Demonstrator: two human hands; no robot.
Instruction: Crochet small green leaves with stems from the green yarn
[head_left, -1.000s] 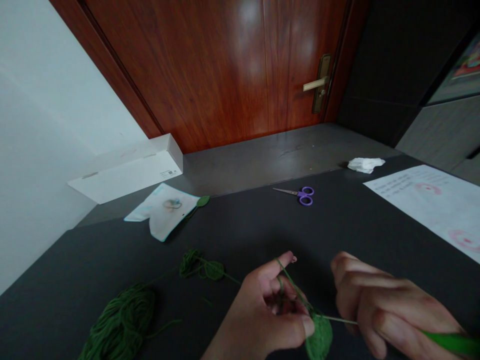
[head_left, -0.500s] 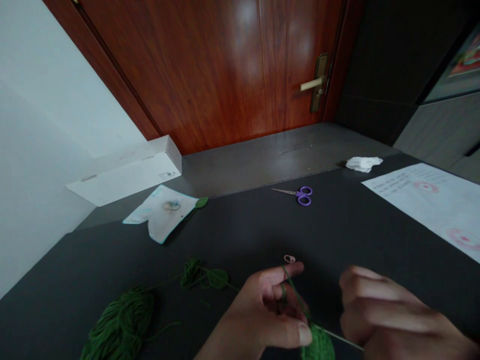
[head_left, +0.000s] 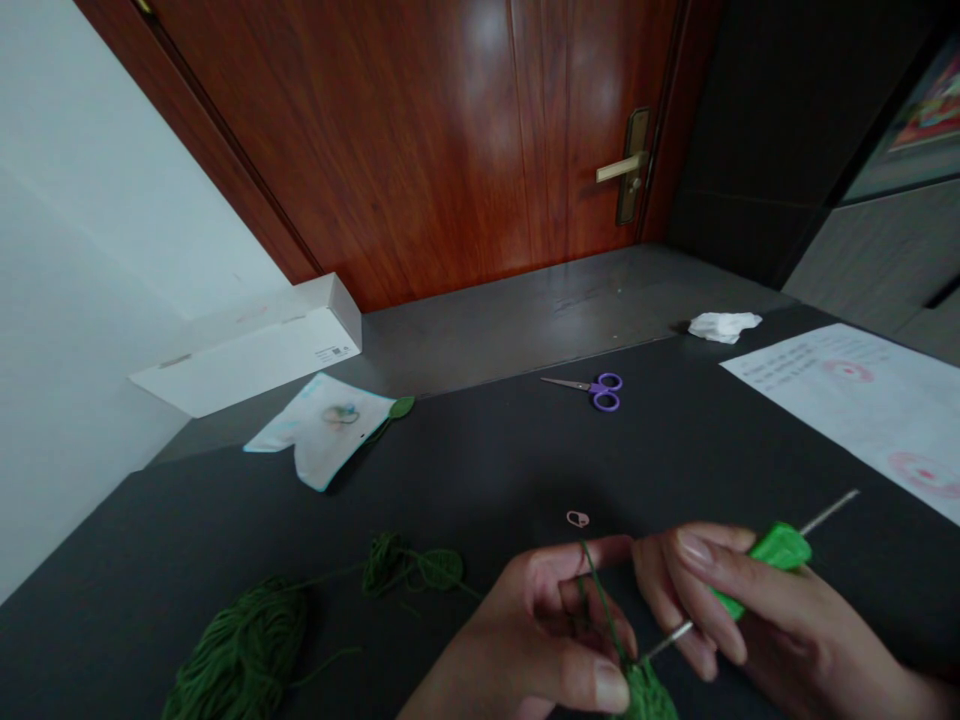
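Observation:
My left hand point(head_left: 555, 640) pinches a small green crocheted piece point(head_left: 649, 692) between thumb and fingers at the bottom edge of the view. Green yarn runs from the piece up over its raised index finger. My right hand point(head_left: 765, 610) grips a crochet hook point(head_left: 780, 548) with a green handle; its metal tip reaches the top of the crocheted piece, and its other end points up to the right. Just beyond my left fingertips lies a pink stitch marker point(head_left: 577, 519). A ball of green yarn point(head_left: 244, 650) sits at the lower left, with a smaller green crocheted leaf point(head_left: 439, 569) beside it.
Purple-handled scissors point(head_left: 604, 391) lie mid-table. Printed paper point(head_left: 847, 400) is at the right, with a crumpled white tissue point(head_left: 722, 326) behind it. A white pouch point(head_left: 330, 430) with a green leaf point(head_left: 402, 407) and a long white box point(head_left: 255, 360) stand at the left.
My right hand has turned, so the hook's green handle and far end now show. Its fingers have come closer to my left hand, which keeps holding the crocheted piece.

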